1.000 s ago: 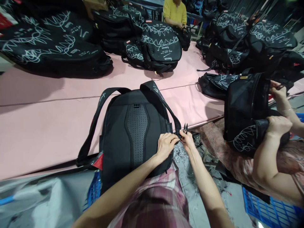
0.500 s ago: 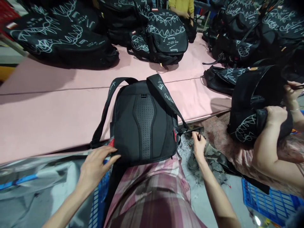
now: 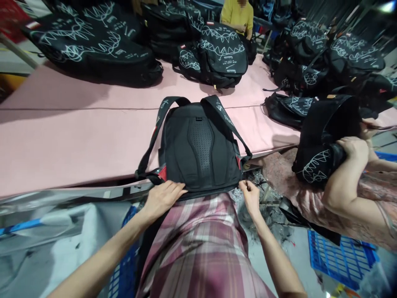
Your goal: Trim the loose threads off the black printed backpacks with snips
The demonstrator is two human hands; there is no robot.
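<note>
A black backpack (image 3: pixel 201 145) lies back panel up across the table edge and the lap, with both shoulder straps spread out. The panel has a perforated strip down its middle, and red patches show at its lower sides. My left hand (image 3: pixel 164 199) is closed over the bottom edge, left of the middle, with its fingers on the fabric. At the lower right corner, my right hand (image 3: pixel 249 193) is closed in a pinch. What lies between its fingertips is too small and dark to make out.
Several black backpacks with white scribbles (image 3: pixel 223 51) stand along the pink table (image 3: pixel 77 145). At right a co-worker's arm (image 3: pixel 350 174) holds another black backpack (image 3: pixel 319 145). A person in yellow (image 3: pixel 237 16) is at the back. Blue crates (image 3: pixel 344 256) sit below.
My right hand has come left and down from the dark strap beside the backpack to its lower right corner. My left hand has moved right along the bottom edge. The view has shifted.
</note>
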